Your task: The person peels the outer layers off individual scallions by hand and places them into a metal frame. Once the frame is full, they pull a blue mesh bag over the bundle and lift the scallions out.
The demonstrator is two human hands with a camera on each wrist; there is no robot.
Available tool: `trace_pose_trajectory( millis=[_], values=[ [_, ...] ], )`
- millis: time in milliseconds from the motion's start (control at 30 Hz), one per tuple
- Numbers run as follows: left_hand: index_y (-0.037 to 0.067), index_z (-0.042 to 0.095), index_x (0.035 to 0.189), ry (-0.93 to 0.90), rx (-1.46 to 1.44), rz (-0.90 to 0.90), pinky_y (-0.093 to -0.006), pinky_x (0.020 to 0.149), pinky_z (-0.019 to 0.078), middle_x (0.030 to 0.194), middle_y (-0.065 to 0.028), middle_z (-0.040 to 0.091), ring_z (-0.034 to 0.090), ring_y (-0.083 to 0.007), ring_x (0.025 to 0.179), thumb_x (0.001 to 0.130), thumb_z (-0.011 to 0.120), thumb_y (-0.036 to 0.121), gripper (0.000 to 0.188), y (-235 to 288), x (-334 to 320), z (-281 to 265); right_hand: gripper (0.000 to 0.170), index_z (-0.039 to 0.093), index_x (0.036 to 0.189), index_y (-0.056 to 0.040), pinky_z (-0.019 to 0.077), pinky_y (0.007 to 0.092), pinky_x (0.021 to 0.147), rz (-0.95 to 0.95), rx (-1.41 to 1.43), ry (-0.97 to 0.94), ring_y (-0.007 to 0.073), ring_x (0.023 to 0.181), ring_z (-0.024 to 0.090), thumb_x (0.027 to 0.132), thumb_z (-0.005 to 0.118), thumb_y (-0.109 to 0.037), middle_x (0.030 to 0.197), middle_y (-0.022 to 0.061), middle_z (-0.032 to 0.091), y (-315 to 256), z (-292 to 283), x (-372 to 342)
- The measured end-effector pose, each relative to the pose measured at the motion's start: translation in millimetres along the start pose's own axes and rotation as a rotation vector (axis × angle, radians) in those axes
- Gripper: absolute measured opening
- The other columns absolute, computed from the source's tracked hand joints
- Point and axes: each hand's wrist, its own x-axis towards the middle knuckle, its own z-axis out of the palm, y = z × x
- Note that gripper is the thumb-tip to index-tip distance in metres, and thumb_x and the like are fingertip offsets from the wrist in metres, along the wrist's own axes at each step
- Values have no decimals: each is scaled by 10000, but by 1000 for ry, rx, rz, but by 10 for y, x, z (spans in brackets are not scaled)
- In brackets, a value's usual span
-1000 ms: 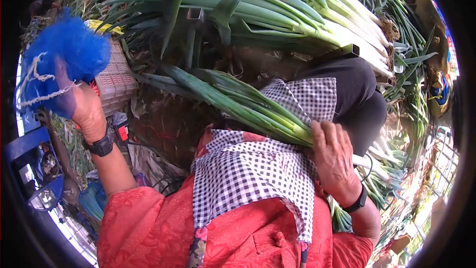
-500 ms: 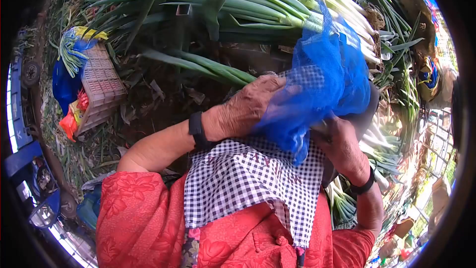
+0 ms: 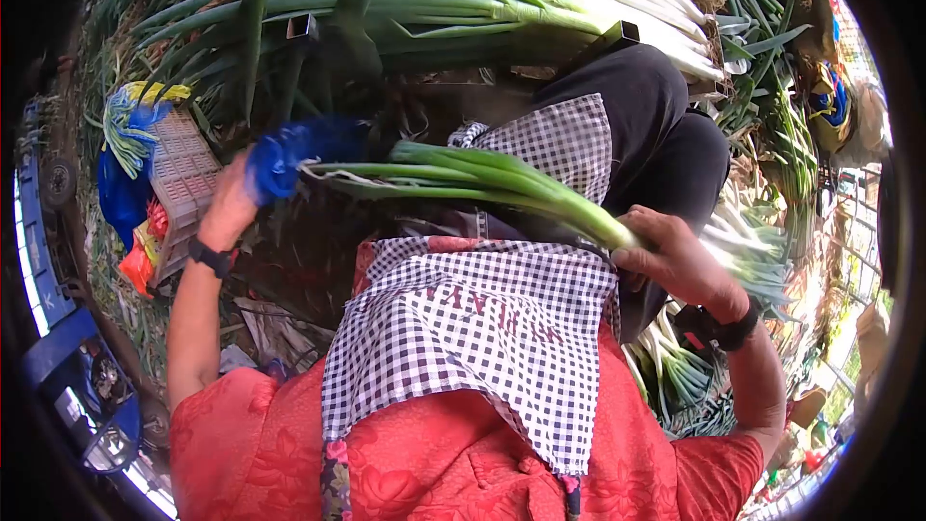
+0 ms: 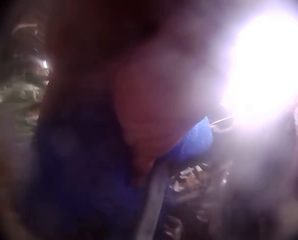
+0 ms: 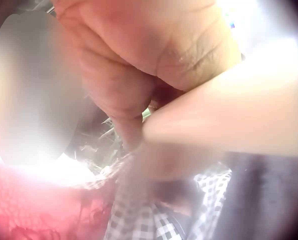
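Observation:
Across the lap, over a checkered apron (image 3: 463, 309), lies a leek (image 3: 521, 183), its pale end to the right and green leaves to the left. My right hand (image 3: 670, 256) grips it at the pale end, thumb on top. My left hand (image 3: 230, 198) holds a bunched blue mesh cloth (image 3: 304, 154), blurred, beside the leaf tips. Stringy pale ends trail from the cloth over the leaves. In the left wrist view a bit of the blue mesh (image 4: 196, 140) shows beside the dark, blurred hand.
A big pile of leeks (image 3: 453, 0) lies across the front, beyond metal tube ends (image 3: 302, 27). At left stands a pale plastic crate (image 3: 183, 169) with coloured netting. More leeks (image 3: 675, 367) lie at right, below the bent knees (image 3: 666, 125).
My left hand brought the blue mesh from the far left to the right hand around the leek, then drew it back left along the leaves. My right hand stays at the pale end.

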Motion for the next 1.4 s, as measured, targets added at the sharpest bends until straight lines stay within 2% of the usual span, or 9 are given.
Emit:
trace_pose_trajectory(
  millis=[300,500,567,667,933,1133,1200,1267,1400],
  values=[
    [-3,423,1342,892,131,-92,-418,994,412,1294,-216,506,508,-398,1169,749,611,-52,624,935,57,-1197,286,547,1027,-2,482,259,580,16,-205,124,100,629,553,1011,430,-262,728,35,557,-32,-268,-20],
    [267,534,1331,458,-148,849,-476,1055,349,1381,-60,467,526,-275,1141,855,494,182,485,2671,522,-439,291,557,1037,-16,448,252,503,12,-172,39,81,570,526,1014,416,-269,717,27,549,-16,-348,16],
    [306,468,1366,297,-134,922,-481,1120,234,1400,-6,434,442,-252,1232,852,496,211,524,3086,690,-53,300,558,1041,-16,437,249,492,-79,-233,81,75,565,519,1015,414,-277,707,21,543,114,-307,-20],
    [319,523,1324,375,-132,1033,-435,1061,342,1389,-18,459,492,-246,1169,810,551,233,522,3001,1080,59,301,567,1044,-26,402,234,461,-118,-140,82,55,543,492,989,490,-312,672,-5,518,228,-325,-16],
    [45,592,1092,245,-97,626,-386,776,471,952,-114,573,579,-287,883,758,561,72,337,1921,1145,185,272,540,926,-25,378,225,438,75,51,-49,47,498,471,903,652,-271,638,-20,503,72,-264,-91],
    [90,613,1031,-204,329,-25,-504,685,488,879,-179,642,622,-406,805,792,540,66,251,-382,-204,166,314,593,955,10,431,264,496,99,98,-120,81,536,547,917,621,-300,633,14,550,505,-510,-498],
    [11,648,989,58,292,-313,-471,748,491,922,-199,661,622,-392,877,785,628,123,233,-489,-336,-369,302,586,939,5,458,279,535,33,129,-92,96,584,578,915,620,-293,660,34,574,514,-455,-475],
    [-7,661,962,348,-158,-334,-420,734,500,920,-207,681,655,-369,857,798,672,135,217,-436,-223,-906,255,565,947,-7,482,293,567,-26,-327,22,103,613,585,914,619,-254,695,41,581,374,-381,-422],
    [-33,655,1013,796,109,-177,-370,790,490,958,-189,692,670,-285,885,827,706,205,306,-249,99,-1295,220,529,986,-23,481,286,546,10,-208,347,106,592,589,898,638,-192,724,51,578,30,-329,-428]
  ],
)
